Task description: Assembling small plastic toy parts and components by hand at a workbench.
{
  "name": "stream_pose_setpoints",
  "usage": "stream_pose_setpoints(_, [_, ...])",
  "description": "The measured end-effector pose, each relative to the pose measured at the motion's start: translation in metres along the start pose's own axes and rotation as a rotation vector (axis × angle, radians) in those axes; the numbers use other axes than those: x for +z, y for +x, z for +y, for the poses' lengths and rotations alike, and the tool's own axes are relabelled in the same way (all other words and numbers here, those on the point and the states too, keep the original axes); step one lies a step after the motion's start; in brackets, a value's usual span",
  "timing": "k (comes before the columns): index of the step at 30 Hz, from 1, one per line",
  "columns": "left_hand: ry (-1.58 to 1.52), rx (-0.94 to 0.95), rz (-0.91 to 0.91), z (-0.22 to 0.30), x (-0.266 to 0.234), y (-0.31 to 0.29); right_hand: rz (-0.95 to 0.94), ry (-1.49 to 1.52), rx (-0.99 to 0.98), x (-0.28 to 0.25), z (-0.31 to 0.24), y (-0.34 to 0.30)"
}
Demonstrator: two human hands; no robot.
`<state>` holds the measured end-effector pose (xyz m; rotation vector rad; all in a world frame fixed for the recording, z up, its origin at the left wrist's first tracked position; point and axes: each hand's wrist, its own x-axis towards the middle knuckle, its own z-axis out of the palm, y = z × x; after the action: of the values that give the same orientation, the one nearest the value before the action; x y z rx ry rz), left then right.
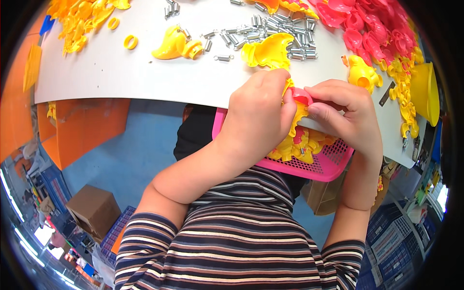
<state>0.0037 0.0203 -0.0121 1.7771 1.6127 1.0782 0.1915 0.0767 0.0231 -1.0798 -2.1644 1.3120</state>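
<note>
Both hands meet over the table's front edge. My left hand (258, 108) is closed around a yellow moulded plastic piece (300, 112), its fingers hiding part of it. A small pink plastic piece (301, 96) sits against the yellow one, pinched between thumb and fingers of my right hand (345, 108). How the two pieces fit together is hidden by the fingers. Directly below is a pink mesh basket (333, 171) with several yellow plastic pieces (290, 150) inside, a few showing pink parts. Just beyond my left hand lies a yellow curved shell (267, 50).
Metal springs (299, 36) lie heaped on the white table (121, 72), near a yellow duck-like part (175, 44). Pink shells (372, 29) pile at the far right, yellow pieces (84, 24) at the far left. An orange bin (87, 128) and a cardboard box (93, 212) are lower left.
</note>
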Motion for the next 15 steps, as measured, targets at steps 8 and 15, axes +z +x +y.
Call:
stream_pose_setpoints(8, [-0.014, 0.023, -0.008, -0.006, -0.003, 0.001, 0.168, -0.281, -0.215, 0.016, 0.005, -0.007])
stream_pose_setpoints(15, [-0.02, 0.016, -0.001, -0.006, -0.002, 0.002, 0.291, -0.345, -0.253, 0.027, 0.01, -0.01])
